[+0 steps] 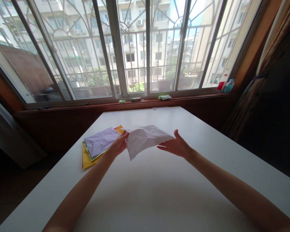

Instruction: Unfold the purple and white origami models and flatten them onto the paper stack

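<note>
A creased white sheet of paper hangs above the white table. My left hand pinches its left edge between thumb and fingers. Under the sheet's right corner is my right hand, palm up with fingers spread, touching or just below the paper. To the left lies a stack of coloured paper, with a crumpled lilac sheet on top and green and yellow sheets beneath.
A wide barred window fills the far wall. Its wooden sill carries small items, with a red and a blue bottle at the right end. A dark curtain hangs at the right.
</note>
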`<state>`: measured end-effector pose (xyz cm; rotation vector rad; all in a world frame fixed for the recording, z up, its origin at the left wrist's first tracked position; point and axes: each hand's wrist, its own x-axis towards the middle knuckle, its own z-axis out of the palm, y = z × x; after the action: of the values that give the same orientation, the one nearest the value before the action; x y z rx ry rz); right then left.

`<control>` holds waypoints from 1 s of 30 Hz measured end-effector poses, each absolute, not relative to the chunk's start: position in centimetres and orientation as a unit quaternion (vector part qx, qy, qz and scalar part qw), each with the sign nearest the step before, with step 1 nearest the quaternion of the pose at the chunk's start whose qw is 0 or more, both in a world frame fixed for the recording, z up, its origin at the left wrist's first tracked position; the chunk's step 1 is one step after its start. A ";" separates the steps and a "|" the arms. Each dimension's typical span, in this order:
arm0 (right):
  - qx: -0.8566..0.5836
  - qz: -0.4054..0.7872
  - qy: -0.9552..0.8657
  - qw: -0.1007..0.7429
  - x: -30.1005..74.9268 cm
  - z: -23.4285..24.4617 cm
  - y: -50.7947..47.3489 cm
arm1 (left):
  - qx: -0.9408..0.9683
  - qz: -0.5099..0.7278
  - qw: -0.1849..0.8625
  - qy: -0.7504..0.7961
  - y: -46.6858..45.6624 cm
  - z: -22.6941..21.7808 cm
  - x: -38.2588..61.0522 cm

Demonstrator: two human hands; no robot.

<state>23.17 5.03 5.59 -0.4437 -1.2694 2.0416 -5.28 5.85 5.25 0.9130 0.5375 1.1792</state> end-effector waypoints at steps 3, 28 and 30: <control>-0.189 0.769 -0.488 0.366 23.1 5.6 5.0 | 0.418 0.513 0.710 0.243 5.7 5.0 -5.5; -0.148 0.766 -0.530 0.331 22.7 5.2 4.8 | 0.523 0.400 0.706 0.260 4.7 5.7 -4.9; -0.172 0.765 -0.518 0.341 22.5 5.3 4.8 | 0.518 0.421 0.691 0.276 4.7 5.7 -4.8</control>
<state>22.50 4.81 5.29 -0.4476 -1.3485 1.9902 -4.81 4.67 5.67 1.1583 0.6170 0.9415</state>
